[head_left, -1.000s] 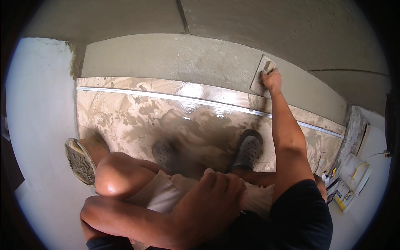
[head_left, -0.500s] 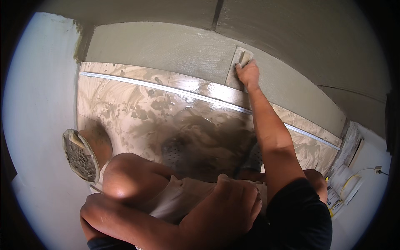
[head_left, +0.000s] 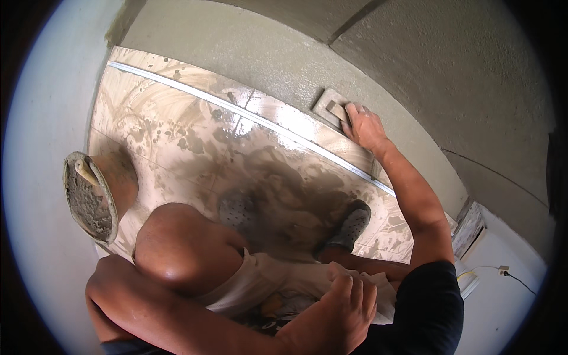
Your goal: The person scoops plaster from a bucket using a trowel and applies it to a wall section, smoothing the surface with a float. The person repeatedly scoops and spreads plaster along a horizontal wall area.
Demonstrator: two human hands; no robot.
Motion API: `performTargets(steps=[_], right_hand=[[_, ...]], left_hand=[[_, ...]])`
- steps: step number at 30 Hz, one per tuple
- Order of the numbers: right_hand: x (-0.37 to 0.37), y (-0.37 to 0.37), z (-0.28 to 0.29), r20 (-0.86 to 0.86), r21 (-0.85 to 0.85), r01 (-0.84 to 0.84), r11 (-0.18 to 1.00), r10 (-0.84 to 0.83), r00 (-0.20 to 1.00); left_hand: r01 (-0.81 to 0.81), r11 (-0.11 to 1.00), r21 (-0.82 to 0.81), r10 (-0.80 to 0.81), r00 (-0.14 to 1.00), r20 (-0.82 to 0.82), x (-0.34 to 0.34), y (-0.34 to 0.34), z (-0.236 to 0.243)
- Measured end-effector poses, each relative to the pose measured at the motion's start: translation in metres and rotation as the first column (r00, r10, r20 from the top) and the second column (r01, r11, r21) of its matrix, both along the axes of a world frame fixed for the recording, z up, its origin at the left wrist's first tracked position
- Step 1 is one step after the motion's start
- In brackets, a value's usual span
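My right hand [head_left: 365, 129] grips the handle of a flat plastering float [head_left: 323, 104]. The float's plate lies against the wet grey mortar band [head_left: 278, 54] at the foot of the wall, close to where it meets the tiles. My left hand [head_left: 337, 307] rests over my lap with its fingers curled in, and nothing shows sticking out of it. A bucket [head_left: 123, 177] of grey mortar stands by my left knee, with the pale handle [head_left: 86, 172] of a tool lying in the mortar.
A long metal straightedge [head_left: 236, 110] lies across the mortar-smeared tiles [head_left: 168, 139]. My spotted shoes [head_left: 349, 228] are on the wet floor. A white wall [head_left: 44, 142] rises at left, a grey plastered wall [head_left: 449, 77] ahead. At right hangs a cable with a plug [head_left: 503, 270].
My right hand has drawn the float slightly left and down, and the float has turned to a slant. The view has shifted, showing more floor. My left hand stays over my lap.
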State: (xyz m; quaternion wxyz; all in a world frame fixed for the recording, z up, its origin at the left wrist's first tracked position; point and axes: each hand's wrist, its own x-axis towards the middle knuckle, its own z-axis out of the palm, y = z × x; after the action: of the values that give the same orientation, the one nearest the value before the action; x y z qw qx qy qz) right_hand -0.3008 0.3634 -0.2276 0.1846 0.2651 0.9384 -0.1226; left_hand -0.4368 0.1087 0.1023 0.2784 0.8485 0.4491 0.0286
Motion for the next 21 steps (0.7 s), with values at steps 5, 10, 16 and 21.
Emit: performTargets(steps=[5, 10, 16, 21], right_hand=[[0.016, 0.0, -0.01, -0.005, -0.044, -0.012, 0.999, 0.011, 1.0], [0.005, 0.004, -0.013, 0.0, -0.065, -0.12, 0.991, 0.121, 0.993], [0.003, -0.006, -0.027, -0.064, 0.04, -0.079, 0.996, 0.081, 0.995], [0.002, 0.002, -0.03, -0.126, 0.062, 0.063, 0.996, -0.055, 0.99]], left_hand=[[0.165, 0.982, -0.094, -0.172, 0.981, -0.084, 0.001, 0.012, 0.008], [0.174, 0.981, -0.085, -0.185, 0.973, -0.141, 0.009, 0.018, 0.007], [0.064, 0.997, -0.038, -0.07, 0.975, -0.209, 0.03, 0.013, -0.006], [0.076, 0.997, -0.006, -0.075, 0.973, -0.219, 0.041, 0.014, -0.011]])
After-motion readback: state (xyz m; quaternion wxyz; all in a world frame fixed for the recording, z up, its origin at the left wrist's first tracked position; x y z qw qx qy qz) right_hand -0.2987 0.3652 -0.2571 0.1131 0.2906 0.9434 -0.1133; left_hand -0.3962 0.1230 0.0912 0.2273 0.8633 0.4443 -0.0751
